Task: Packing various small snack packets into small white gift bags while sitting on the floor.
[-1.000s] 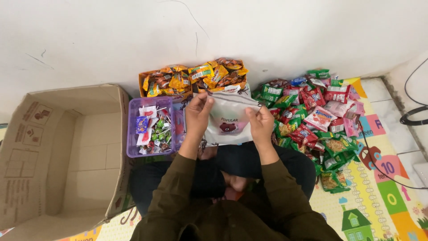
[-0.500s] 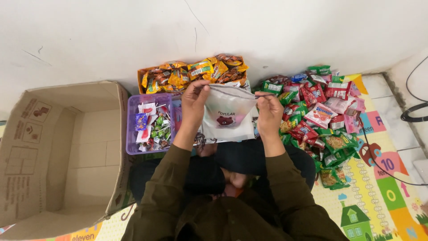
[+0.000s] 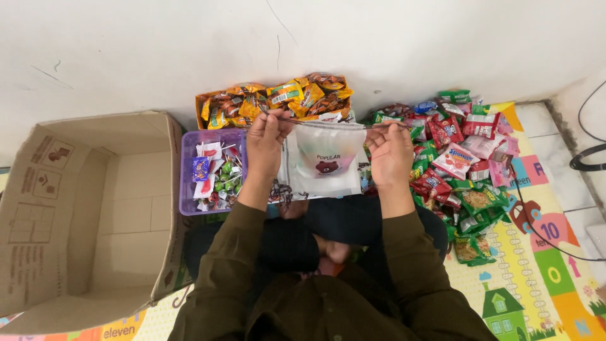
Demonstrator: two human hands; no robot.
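I hold a small translucent white drawstring pouch (image 3: 325, 161) with a brown bear print stretched between both hands, above my crossed legs. My left hand (image 3: 266, 142) pinches its top left corner and cord. My right hand (image 3: 389, 153) grips its top right corner. The pouch's mouth is pulled taut and level. Just left of my left hand sits a purple plastic tray (image 3: 188, 169) of lollipops and small sweets.
An orange tray (image 3: 203, 107) of yellow and brown snack packets stands against the white wall. A heap of red and green snack packets (image 3: 461, 158) covers the colourful play mat (image 3: 543, 271) on the right. An open cardboard box (image 3: 82, 215) stands at left. A black cable (image 3: 587, 158) runs at far right.
Both hands have pulled apart, stretching the pouch wider and flatter. The pouch stays over my lap in front of the orange tray.
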